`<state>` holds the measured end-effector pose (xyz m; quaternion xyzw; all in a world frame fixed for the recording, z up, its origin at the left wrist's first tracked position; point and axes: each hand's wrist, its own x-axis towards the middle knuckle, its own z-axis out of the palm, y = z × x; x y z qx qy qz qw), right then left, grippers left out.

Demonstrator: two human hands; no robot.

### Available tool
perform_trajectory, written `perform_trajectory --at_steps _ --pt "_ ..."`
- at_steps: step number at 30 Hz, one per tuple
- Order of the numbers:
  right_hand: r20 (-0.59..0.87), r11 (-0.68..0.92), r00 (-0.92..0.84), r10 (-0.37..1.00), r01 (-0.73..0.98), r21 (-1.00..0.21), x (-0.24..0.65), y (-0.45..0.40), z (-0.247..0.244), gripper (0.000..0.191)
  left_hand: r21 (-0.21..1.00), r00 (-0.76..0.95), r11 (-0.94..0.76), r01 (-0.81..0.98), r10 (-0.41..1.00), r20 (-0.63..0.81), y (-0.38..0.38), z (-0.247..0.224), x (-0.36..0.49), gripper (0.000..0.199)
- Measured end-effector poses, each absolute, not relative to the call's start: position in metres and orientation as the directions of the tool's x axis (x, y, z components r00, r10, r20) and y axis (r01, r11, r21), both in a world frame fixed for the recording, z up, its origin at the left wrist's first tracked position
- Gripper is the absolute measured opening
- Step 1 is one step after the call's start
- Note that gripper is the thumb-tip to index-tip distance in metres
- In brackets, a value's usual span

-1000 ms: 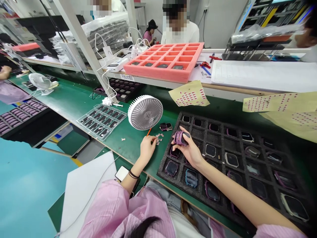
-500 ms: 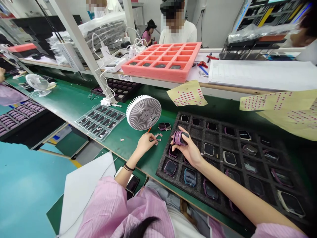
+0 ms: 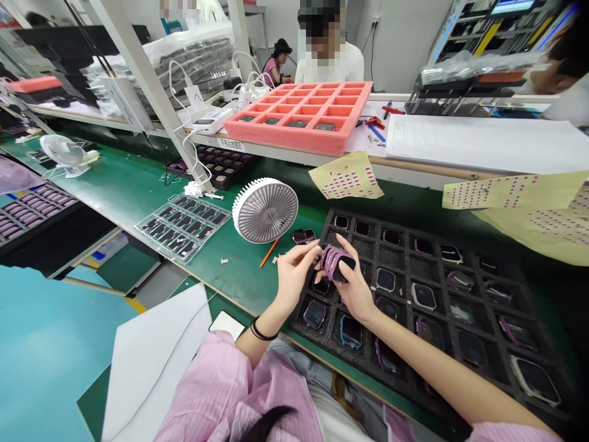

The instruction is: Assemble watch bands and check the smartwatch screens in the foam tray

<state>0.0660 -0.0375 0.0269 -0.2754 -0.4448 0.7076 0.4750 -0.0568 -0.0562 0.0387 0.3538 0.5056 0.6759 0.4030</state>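
My right hand (image 3: 356,285) is wrapped round a stack of purple watch cases (image 3: 338,264), with a dark screen facing up at its near end. Close beside the stack's left end, my left hand (image 3: 294,273) has its thumb and fingertips pinched together; a small pale piece seems to show at the tips, too small to name. Below both hands lies a black foam tray (image 3: 396,253) whose compartments hold several watch cases with dark screens. Two dark watch pieces (image 3: 304,236) rest on the green table behind my left hand.
A white round fan (image 3: 265,210) stands left of the hands, with an orange stick (image 3: 269,252) below it. Farther left is a clear tray of dark parts (image 3: 184,226). A red foam tray (image 3: 299,141) sits on the shelf, and a person (image 3: 329,61) is behind it.
My left hand has moved right and up from the small pieces on the table to the purple stack. My right hand still holds the stack, slightly turned.
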Motion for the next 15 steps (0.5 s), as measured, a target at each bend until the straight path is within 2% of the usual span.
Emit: perform_trajectory --at_steps 4,10,12,15 --pt "0.107 -0.007 -0.308 0.945 -0.345 -0.939 0.068 -0.043 0.02 0.059 0.961 -0.472 -0.19 -0.202 0.878 0.075 -0.056 0.039 -0.046 0.02" --pt "0.189 0.107 -0.263 0.946 -0.297 -0.949 0.068 -0.05 0.02 0.061 0.931 -0.52 -0.256 -0.261 0.85 0.088 -0.059 0.039 -0.026 0.013" --pt "0.2 0.122 -0.24 0.95 -0.304 -0.945 0.068 -0.049 0.022 0.059 0.9 -0.466 -0.211 -0.382 0.885 0.009 -0.058 0.039 -0.026 0.017" --pt "0.177 0.083 -0.244 0.953 -0.354 -0.932 0.069 -0.046 0.029 0.059 0.799 -0.204 0.02 -0.601 0.963 -0.178 -0.055 0.037 -0.033 0.023"
